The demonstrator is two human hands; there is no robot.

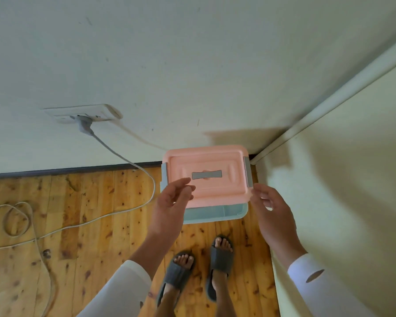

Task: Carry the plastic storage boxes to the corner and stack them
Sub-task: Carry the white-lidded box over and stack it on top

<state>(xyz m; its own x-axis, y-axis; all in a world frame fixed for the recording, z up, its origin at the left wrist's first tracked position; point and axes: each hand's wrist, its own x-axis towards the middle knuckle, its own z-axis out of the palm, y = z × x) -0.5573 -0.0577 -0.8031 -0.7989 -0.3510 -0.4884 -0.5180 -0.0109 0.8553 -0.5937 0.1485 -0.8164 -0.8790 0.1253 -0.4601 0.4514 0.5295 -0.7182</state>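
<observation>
A pink-lidded storage box (215, 186) with grey side latches and a grey handle sits on top of a pale blue box (215, 213) in the corner of the room. The blue box's front edge sticks out below the pink lid. My left hand (169, 207) hovers at the pink box's front left, fingers spread, holding nothing. At the box's front right corner is my right hand (272, 213), also empty with fingers apart; I cannot tell whether its fingertips touch the lid.
Two pale walls meet at the corner (252, 156) behind the boxes. A wall socket (85, 114) holds a grey plug, and its cable (96, 216) loops across the wooden floor at the left. My feet in grey slippers (220, 259) stand just before the boxes.
</observation>
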